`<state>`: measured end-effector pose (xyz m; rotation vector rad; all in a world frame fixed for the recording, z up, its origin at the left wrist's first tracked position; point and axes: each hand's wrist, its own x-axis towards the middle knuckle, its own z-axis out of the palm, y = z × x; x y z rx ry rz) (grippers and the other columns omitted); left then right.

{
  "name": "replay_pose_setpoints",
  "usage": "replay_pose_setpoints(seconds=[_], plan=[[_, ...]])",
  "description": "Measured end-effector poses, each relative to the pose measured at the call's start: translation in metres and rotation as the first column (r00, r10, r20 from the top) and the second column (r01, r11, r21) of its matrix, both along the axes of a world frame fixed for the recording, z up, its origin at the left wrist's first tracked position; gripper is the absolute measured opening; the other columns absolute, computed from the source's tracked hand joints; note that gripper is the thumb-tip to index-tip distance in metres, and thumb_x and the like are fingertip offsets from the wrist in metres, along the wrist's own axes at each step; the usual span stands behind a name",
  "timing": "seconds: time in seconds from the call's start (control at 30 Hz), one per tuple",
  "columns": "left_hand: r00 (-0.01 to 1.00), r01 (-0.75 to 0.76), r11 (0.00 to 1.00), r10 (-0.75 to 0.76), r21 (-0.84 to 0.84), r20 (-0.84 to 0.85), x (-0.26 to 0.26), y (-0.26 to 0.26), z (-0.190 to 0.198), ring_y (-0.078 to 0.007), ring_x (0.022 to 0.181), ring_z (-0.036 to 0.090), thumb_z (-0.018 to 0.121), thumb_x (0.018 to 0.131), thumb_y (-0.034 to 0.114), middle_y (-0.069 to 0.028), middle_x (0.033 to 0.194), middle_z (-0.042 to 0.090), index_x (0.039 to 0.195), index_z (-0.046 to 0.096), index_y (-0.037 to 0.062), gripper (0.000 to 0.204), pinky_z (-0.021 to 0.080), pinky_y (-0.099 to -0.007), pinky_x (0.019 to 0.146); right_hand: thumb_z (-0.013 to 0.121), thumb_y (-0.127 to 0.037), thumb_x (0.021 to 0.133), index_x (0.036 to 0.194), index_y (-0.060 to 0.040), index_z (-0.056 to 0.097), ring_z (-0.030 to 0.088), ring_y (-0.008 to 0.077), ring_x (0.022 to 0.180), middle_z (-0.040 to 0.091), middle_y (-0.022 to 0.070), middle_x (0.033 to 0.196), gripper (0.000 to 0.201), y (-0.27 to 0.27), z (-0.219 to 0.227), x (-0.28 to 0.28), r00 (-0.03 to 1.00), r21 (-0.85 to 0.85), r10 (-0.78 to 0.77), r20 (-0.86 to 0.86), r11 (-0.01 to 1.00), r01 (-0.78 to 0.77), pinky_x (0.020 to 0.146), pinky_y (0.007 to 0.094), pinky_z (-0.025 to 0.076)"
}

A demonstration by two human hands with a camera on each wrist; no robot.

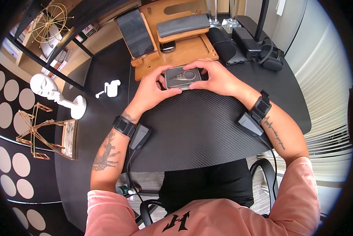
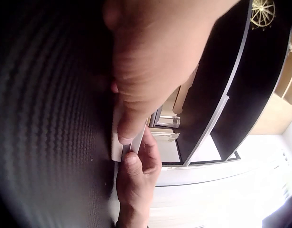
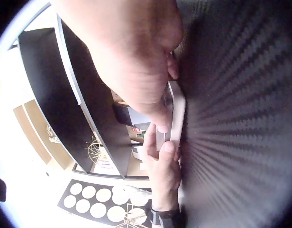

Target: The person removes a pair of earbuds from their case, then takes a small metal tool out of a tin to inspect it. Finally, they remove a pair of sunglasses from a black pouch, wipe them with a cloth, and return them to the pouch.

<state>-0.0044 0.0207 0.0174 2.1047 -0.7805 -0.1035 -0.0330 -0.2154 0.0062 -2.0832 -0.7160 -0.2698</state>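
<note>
A small flat rectangular case [image 1: 176, 83] with a clear top lies between the two hands in the head view, a metal piece with a round ring showing inside it. The left hand [image 1: 151, 88] grips its left end, thumb along the near edge and fingers at the far side. At the right end the right hand [image 1: 217, 78] grips it the same way. Both thumbs press the case's edge in the left wrist view, where the left hand [image 2: 150, 61] is close and the right hand [image 2: 136, 180] beyond. The right wrist view shows the right hand [image 3: 131, 61] near, its thumb on the edge.
Behind the case stands a wooden organizer [image 1: 145, 72] holding a phone [image 1: 135, 33] and a grey glasses case [image 1: 183, 25]. White earbuds [image 1: 112, 88], a white face sculpture [image 1: 79, 107] and a gold wheel model [image 1: 34, 129] are left; a black box [image 1: 246, 41] is back right.
</note>
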Motion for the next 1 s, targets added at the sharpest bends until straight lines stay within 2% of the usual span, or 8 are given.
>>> replay_pose_setpoints(seconds=[0.13,0.33,0.53,0.63,0.7,0.73,0.83,1.0], plan=[[0.998,-0.013,1.000,0.012,0.025,0.056,-0.002,0.000,0.000,-0.0008,0.063,0.041,0.083,0.068,0.012,0.0068,0.075,0.051,0.126,0.052,0.0052,0.066,0.034,-0.0171,0.054,0.079,-0.019,0.070,0.111,-0.0054,0.061,0.058,0.0285,0.099,0.063,0.0118,0.106,0.047,0.002,0.003,-0.001,0.998,-0.018,-0.005,-0.056,1.000,0.004,0.086,0.0367,0.046],[1.000,-0.018,1.000,0.019,-0.019,0.019,-0.002,0.000,-0.001,0.0005,0.064,0.044,0.083,0.068,0.008,0.0070,0.075,0.051,0.125,0.052,0.0046,0.065,0.036,-0.0157,0.055,0.079,-0.018,0.069,0.112,-0.0067,0.061,0.055,0.0294,0.106,0.062,0.0108,0.107,0.048,0.003,0.004,-0.002,0.997,-0.046,-0.014,0.080,0.999,0.018,0.092,0.0372,0.043],[0.996,0.018,0.972,-0.038,-0.233,-0.085,-0.005,-0.006,-0.005,-0.0069,0.083,0.058,0.079,0.068,0.000,-0.0013,0.094,0.058,0.130,0.045,0.0058,0.070,0.050,-0.0194,0.063,0.079,-0.011,0.064,0.113,-0.0061,0.058,0.053,0.0309,0.107,0.058,0.0107,0.108,0.053,0.006,0.009,-0.008,0.990,-0.038,-0.023,0.140,0.999,0.029,0.093,0.0379,0.043],[0.979,0.058,0.917,-0.130,-0.394,-0.159,-0.009,-0.006,0.000,-0.0118,0.093,0.059,0.073,0.080,0.014,-0.0085,0.108,0.057,0.131,0.043,0.0062,0.060,0.054,-0.0259,0.064,0.079,-0.004,0.064,0.116,-0.0064,0.057,0.054,0.0288,0.108,0.057,0.0100,0.112,0.056,0.010,0.015,-0.014,0.984,-0.061,-0.015,0.177,0.998,0.026,0.094,0.0368,0.045],[0.780,-0.082,0.786,-0.332,-0.612,-0.531,-0.009,-0.002,0.008,-0.0161,0.097,0.060,0.057,0.093,0.026,-0.0128,0.117,0.053,0.133,0.042,0.0056,0.048,0.056,-0.0274,0.061,0.078,-0.003,0.064,0.118,-0.0070,0.056,0.052,0.0298,0.113,0.056,0.0102,0.117,0.059,0.015,0.015,-0.016,0.984,-0.057,0.001,0.178,0.998,0.009,0.096,0.0376,0.044],[0.784,-0.092,0.807,-0.303,-0.583,-0.542,-0.007,-0.004,0.003,-0.0202,0.092,0.064,0.045,0.097,0.034,-0.0144,0.115,0.056,0.133,0.041,0.0034,0.048,0.056,-0.0259,0.057,0.078,-0.004,0.064,0.118,-0.0068,0.056,0.052,0.0308,0.112,0.056,0.0106,0.117,0.058,0.018,0.015,-0.018,0.970,-0.024,0.013,0.244,1.000,-0.008,0.096,0.0378,0.044],[0.735,0.024,0.900,-0.311,-0.434,-0.603,-0.002,-0.001,0.007,-0.0230,0.085,0.067,0.049,0.096,0.030,-0.0152,0.110,0.060,0.134,0.040,0.0023,0.048,0.056,-0.0255,0.053,0.076,-0.005,0.066,0.120,-0.0069,0.056,0.051,0.0321,0.114,0.055,0.0119,0.121,0.058,0.018,0.014,-0.018,0.956,0.015,0.022,0.294,1.000,-0.027,0.097,0.0379,0.043],[0.754,-0.080,0.885,-0.247,-0.459,-0.608,-0.005,-0.008,0.012,-0.0274,0.084,0.068,0.049,0.092,0.019,-0.0159,0.110,0.061,0.135,0.037,0.0029,0.048,0.057,-0.0273,0.053,0.076,-0.005,0.067,0.111,-0.0055,0.059,0.054,0.0319,0.110,0.053,0.0120,0.117,0.046,0.014,0.009,-0.013,0.947,0.112,-0.114,0.302,0.990,0.083,0.093,0.0371,0.045]])
